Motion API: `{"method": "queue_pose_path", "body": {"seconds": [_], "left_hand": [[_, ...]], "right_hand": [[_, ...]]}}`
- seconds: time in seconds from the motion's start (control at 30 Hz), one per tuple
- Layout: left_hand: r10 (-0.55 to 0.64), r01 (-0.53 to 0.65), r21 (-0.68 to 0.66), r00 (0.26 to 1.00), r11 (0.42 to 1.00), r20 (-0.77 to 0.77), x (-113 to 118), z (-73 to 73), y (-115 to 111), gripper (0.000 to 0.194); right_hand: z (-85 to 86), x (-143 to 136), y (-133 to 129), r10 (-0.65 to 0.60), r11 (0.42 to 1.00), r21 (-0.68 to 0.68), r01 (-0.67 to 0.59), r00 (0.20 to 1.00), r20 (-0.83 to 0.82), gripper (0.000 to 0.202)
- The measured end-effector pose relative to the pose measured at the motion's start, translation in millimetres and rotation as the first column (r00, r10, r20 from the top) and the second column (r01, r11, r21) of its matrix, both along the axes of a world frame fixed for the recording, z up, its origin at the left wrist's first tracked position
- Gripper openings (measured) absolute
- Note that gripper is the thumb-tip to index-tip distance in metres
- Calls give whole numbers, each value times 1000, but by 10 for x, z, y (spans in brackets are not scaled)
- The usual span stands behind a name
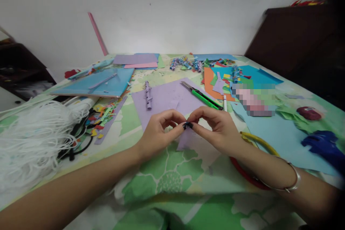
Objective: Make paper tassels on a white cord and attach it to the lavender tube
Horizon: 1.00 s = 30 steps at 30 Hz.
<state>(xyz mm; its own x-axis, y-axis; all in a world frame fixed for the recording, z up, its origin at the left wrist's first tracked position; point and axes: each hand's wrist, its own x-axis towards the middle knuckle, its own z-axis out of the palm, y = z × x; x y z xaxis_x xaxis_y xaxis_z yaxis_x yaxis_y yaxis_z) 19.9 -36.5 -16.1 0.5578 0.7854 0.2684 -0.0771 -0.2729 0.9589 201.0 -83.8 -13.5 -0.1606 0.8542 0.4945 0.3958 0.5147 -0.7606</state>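
My left hand (161,129) and my right hand (219,129) meet fingertip to fingertip over the front of the table. Both are closed in a pinch on a small purple paper strip (183,141), whose lower end hangs beneath the thumbs. Its top is hidden by my fingers. Just behind lies a purple paper sheet (164,95), bearing a rolled purple paper stick (148,97) with small curls on it. A green utility knife (203,97) rests across the same sheet, its tip towards the back left.
White cord (35,140) is heaped at left beside colourful paper scraps (104,118). A blue folder (99,82) lies behind them. Finished-looking paper twists (185,64) sit at the back. Yellow (260,142) and red tubing is under my right forearm, near light blue paper (272,147).
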Motion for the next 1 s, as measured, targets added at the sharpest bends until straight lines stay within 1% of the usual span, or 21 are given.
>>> {"method": "queue_pose_path", "body": {"seconds": [0.1,0.17,0.33,0.4,0.47,0.5,0.63,0.7,0.77,0.9,1.0], "left_hand": [[27,-26,30,999,999,-34,9,-14,5,3],[37,-35,44,998,998,-51,8,-25,12,3],[52,-43,121,996,992,-75,-17,-52,27,3],[69,-53,184,994,981,-83,-27,-59,32,3],[99,-73,277,992,958,-83,-31,-62,33,5],[112,-78,330,990,941,-84,-30,-61,33,7],[149,-83,524,985,848,-84,-25,-54,24,11],[166,-86,585,983,806,-84,-27,-52,18,11],[181,-91,611,980,786,-87,-30,-52,13,10],[196,-98,596,975,797,-101,-31,-44,7,8],[198,-96,581,974,808,-114,-27,-33,4,9]], "right_hand": [[-2,-9,-4,8,1000,10,-8,1000,-1,7],[18,-12,-5,23,1000,-19,-24,999,-46,6],[108,-13,10,32,984,-168,-65,981,-193,13],[120,-12,23,29,967,-237,-97,961,-275,10],[112,-9,34,30,940,-308,-148,934,-357,7],[102,-5,38,31,926,-335,-172,921,-388,8],[64,17,47,48,884,-394,-252,887,-460,11],[58,22,46,57,870,-407,-278,877,-477,11],[61,20,43,59,865,-417,-279,882,-467,12],[70,9,43,68,885,-400,-240,915,-398,16],[73,8,45,76,899,-375,-226,924,-375,16]]}}
